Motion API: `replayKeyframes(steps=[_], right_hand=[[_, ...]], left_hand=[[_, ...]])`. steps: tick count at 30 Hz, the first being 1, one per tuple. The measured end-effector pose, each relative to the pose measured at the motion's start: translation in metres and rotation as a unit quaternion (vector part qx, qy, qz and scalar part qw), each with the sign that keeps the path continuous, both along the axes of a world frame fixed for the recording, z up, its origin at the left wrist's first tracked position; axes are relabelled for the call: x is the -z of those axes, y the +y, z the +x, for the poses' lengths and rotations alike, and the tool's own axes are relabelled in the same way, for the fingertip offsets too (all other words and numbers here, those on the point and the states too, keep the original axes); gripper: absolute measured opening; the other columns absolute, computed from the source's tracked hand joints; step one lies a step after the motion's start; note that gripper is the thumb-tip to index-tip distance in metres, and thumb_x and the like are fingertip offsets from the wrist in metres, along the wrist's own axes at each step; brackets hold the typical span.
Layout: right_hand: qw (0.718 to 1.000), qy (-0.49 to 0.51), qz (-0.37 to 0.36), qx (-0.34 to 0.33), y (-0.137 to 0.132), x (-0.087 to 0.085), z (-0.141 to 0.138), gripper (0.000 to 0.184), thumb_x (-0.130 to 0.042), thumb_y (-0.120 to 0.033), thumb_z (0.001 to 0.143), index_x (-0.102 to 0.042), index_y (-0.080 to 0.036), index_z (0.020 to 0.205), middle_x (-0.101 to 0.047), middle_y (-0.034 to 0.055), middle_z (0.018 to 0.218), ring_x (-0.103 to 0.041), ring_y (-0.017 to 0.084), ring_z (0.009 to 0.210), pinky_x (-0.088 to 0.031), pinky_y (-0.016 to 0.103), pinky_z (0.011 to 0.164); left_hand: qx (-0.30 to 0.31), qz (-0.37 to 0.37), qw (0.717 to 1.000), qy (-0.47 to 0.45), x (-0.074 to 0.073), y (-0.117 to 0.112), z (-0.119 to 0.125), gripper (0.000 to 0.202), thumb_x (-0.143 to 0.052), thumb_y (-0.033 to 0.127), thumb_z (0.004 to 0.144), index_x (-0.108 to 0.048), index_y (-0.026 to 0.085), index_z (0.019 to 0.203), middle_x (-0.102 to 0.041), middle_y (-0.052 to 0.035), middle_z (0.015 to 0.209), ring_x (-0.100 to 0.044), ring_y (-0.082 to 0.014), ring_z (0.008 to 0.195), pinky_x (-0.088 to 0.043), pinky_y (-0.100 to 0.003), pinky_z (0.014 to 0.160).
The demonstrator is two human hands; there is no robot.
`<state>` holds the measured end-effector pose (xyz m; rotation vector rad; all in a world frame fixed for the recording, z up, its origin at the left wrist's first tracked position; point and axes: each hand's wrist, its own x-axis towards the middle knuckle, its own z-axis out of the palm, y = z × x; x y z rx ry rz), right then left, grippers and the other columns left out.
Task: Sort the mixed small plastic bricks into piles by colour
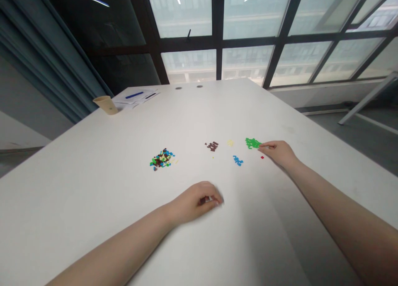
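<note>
Green toy bricks (253, 143) beside right hand (278, 153)

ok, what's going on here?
One person at a white table. The right hand has its fingertips at the edge of a green pile of tiny bricks, near a lone red brick. The blurred left hand is curled, nearer the camera. A brown pile, yellow pile, blue pile and mixed pile lie further left.

Nothing legible — anywhere in view

Left hand (195, 203) blurred, its fingertips hidden; mixed plastic bricks (161, 159) too small to count.
</note>
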<state>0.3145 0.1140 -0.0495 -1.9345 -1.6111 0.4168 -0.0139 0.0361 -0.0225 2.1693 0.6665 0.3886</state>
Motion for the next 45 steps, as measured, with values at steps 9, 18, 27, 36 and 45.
replayKeyframes(steps=[9, 18, 27, 36, 45], right_hand=[[0.968, -0.017, 0.237, -0.084, -0.044, -0.036, -0.051, 0.031, -0.043, -0.037, 0.082, -0.059, -0.017, 0.065, -0.059, 0.0055, 0.065, -0.052, 0.016, 0.062, -0.037, 0.027, 0.058], [0.859, -0.135, 0.069, -0.489, -0.079, -0.02, -0.104, 0.03, -0.04, -0.029, 0.086, -0.052, -0.018, 0.061, -0.053, 0.0007, 0.058, -0.045, 0.011, 0.056, -0.029, 0.024, 0.055], [0.865, -0.104, 0.044, -0.488, -0.075, -0.02, -0.101, 0.026, -0.041, -0.029, 0.085, -0.053, -0.019, 0.063, -0.054, 0.0007, 0.061, -0.045, 0.012, 0.058, -0.03, 0.024, 0.056], [0.867, -0.111, 0.042, -0.485, -0.074, -0.018, -0.1, 0.028, -0.039, -0.029, 0.085, -0.052, -0.019, 0.063, -0.053, 0.0002, 0.06, -0.045, 0.012, 0.058, -0.029, 0.024, 0.056], [0.87, -0.103, 0.038, -0.48, -0.075, -0.019, -0.101, 0.027, -0.039, -0.028, 0.085, -0.053, -0.018, 0.063, -0.054, 0.0006, 0.06, -0.044, 0.011, 0.057, -0.03, 0.024, 0.056]], left_hand=[[-0.255, 0.117, 0.96, 0.006, -0.009, 0.015, -0.015, 0.023, -0.041, 0.029, 0.084, -0.06, 0.017, 0.089, -0.063, -0.0051, 0.082, -0.054, -0.0132, 0.072, -0.042, -0.022, 0.063], [-0.376, 0.283, 0.862, 0.187, -0.001, 0.08, -0.099, 0.027, -0.04, 0.023, 0.08, -0.063, 0.018, 0.092, -0.061, -0.0073, 0.093, -0.052, -0.0199, 0.09, -0.04, -0.032, 0.082], [-0.364, 0.325, 0.821, 0.296, 0.004, 0.065, -0.073, 0.028, -0.039, 0.022, 0.084, -0.065, 0.024, 0.094, -0.059, -0.0083, 0.104, -0.046, -0.0263, 0.098, -0.032, -0.041, 0.076], [-0.37, 0.317, 0.811, 0.322, 0.004, 0.07, -0.081, 0.03, -0.037, 0.013, 0.082, -0.064, 0.024, 0.09, -0.06, -0.0071, 0.102, -0.047, -0.025, 0.095, -0.033, -0.038, 0.072], [-0.336, 0.323, 0.824, 0.322, 0.009, 0.076, -0.084, 0.025, -0.037, 0.013, 0.079, -0.062, 0.015, 0.084, -0.06, -0.0107, 0.09, -0.051, -0.0227, 0.083, -0.039, -0.033, 0.072]])
